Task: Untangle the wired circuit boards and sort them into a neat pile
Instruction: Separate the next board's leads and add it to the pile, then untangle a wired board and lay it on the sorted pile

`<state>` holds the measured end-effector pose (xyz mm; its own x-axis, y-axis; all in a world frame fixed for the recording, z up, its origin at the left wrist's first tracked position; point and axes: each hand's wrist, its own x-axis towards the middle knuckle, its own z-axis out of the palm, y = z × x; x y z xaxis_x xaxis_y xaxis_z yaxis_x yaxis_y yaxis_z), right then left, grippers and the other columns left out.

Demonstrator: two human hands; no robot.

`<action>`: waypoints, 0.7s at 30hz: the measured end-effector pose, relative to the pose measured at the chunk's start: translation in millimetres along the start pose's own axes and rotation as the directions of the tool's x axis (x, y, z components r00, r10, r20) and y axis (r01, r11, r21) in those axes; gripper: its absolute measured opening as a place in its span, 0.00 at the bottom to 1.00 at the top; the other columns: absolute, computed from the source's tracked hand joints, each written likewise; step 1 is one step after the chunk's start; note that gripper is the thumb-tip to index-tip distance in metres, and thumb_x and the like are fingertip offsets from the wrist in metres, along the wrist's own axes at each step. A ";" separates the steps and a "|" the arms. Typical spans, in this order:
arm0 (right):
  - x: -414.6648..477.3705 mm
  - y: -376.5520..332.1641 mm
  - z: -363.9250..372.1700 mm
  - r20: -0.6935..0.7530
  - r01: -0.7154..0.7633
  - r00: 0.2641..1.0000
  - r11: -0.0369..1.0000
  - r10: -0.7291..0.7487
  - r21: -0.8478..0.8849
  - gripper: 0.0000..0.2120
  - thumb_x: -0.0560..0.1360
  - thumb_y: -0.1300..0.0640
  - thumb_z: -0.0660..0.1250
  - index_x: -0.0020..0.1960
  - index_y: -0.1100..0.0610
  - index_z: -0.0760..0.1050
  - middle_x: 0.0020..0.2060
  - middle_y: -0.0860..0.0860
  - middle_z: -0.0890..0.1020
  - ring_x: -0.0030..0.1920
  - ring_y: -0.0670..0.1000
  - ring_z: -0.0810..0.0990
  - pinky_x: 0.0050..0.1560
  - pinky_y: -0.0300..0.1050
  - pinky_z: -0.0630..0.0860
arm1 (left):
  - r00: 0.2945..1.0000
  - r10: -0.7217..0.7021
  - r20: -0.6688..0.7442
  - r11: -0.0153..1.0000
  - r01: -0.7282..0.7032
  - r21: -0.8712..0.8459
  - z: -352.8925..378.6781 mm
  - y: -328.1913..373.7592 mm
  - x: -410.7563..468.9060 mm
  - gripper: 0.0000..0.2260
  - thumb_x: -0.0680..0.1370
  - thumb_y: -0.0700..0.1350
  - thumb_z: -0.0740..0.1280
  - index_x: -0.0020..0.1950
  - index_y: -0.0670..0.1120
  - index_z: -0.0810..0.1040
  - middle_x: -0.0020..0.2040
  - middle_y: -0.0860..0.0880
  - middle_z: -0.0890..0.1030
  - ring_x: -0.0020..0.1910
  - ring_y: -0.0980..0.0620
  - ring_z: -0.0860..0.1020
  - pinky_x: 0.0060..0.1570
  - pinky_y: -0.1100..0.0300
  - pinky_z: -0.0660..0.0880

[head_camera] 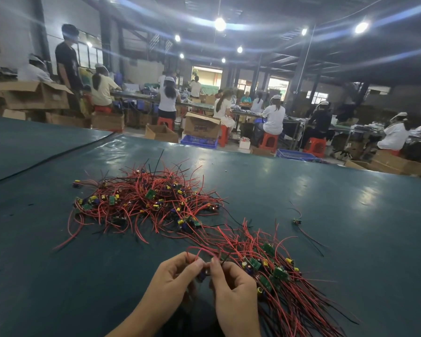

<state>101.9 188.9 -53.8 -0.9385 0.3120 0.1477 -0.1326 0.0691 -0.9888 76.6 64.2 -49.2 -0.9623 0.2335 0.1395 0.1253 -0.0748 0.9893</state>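
- A glossy dark green tabletop (314, 190) fills the lower half of the frame, with pale patches of reflected light on its right side.
- Overhead, a dark ceiling with metal beams carries round lamps (219, 23) that glare in the upper middle and upper right.
- A grey wall (15, 32) stands at the upper left, with windows (88, 54) beside it.
- A bright doorway (207, 75) opens at the far centre.
- Across the middle, people in pale tops sit on red stools (267, 140) at long workbenches.
- A person in a black shirt (67, 62) stands at the upper left.
- Open cardboard boxes (34, 94) sit at the left, and blue crates (199, 141) lie on the floor.
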 end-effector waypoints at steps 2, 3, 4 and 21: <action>1.0 0.5 0.7 -0.029 -0.013 0.999 0.999 0.014 0.030 0.13 0.77 0.56 0.67 0.35 0.57 0.81 0.26 0.51 0.81 0.26 0.43 0.75 0.29 0.34 0.71 | 0.999 -0.002 -0.051 1.000 0.001 -0.021 -0.2 -0.3 1.1 0.05 0.78 0.37 0.64 0.44 0.37 0.78 0.30 0.49 0.79 0.25 0.55 0.74 0.26 0.66 0.71; 1.3 -0.1 1.3 -0.041 -0.025 0.999 0.998 0.027 0.049 0.13 0.77 0.56 0.66 0.36 0.57 0.81 0.27 0.52 0.82 0.26 0.43 0.75 0.29 0.35 0.71 | 0.997 0.012 -0.075 1.000 -0.012 -0.005 -0.8 0.4 1.3 0.04 0.78 0.37 0.65 0.44 0.38 0.77 0.30 0.49 0.78 0.25 0.55 0.74 0.26 0.66 0.71; 1.5 -0.6 1.8 -0.051 -0.037 0.998 0.997 0.040 0.067 0.13 0.78 0.56 0.65 0.37 0.58 0.81 0.28 0.52 0.82 0.25 0.44 0.74 0.28 0.36 0.71 | 0.996 0.030 -0.089 1.000 -0.030 0.005 -1.4 -0.1 1.8 0.03 0.77 0.37 0.65 0.45 0.39 0.76 0.31 0.50 0.78 0.26 0.55 0.74 0.27 0.66 0.72; -1.5 -1.5 1.7 0.029 0.082 0.996 0.989 -0.086 0.123 0.12 0.77 0.59 0.67 0.36 0.56 0.82 0.30 0.53 0.82 0.31 0.47 0.79 0.34 0.37 0.76 | 0.987 -0.142 0.080 0.979 0.152 -0.134 -4.1 -4.6 3.6 0.18 0.65 0.52 0.73 0.37 0.43 0.68 0.28 0.47 0.73 0.27 0.51 0.73 0.28 0.62 0.71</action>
<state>103.0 186.7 -52.6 -0.9324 0.2772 0.2318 -0.2476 -0.0229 -0.9686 71.5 61.5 -53.5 -0.9479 0.3186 0.0007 -0.0556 -0.1675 0.9843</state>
